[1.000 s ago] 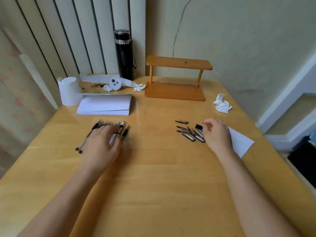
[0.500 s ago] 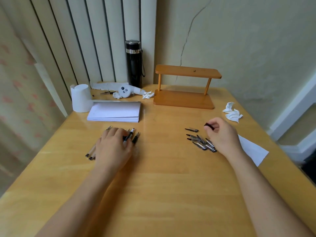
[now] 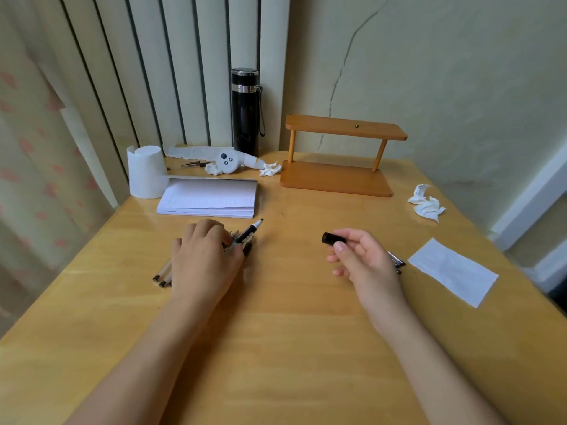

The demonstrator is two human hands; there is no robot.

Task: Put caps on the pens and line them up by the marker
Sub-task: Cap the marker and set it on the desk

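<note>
In the head view, a pale wooden table (image 3: 291, 317) was seen from above, set against a cream wall. At the left of the table, a bundle of uncapped pens with pale barrels (image 3: 164, 273) lay side by side, largely covered by the left hand (image 3: 204, 260), which was pressed flat over them with fingers curled down at the tips. From under that hand, a black marker with a bare white-and-black tip (image 3: 250, 231) was seen pointing away to the far right; it carried no cap.

To the right, the right hand (image 3: 362, 262) was raised above the table, and a short black cylindrical cap (image 3: 331, 238) was pinched between its thumb and forefinger, the open end turned toward the marker but well apart from it. Behind the right wrist, a few loose dark pen caps (image 3: 397, 262) were partly seen on the table, beside a white slip of paper (image 3: 454, 271).

No pen was seen capped, and no row had been laid out. The task was judged to be at its very start, with every pen left to cap and line up.
</note>
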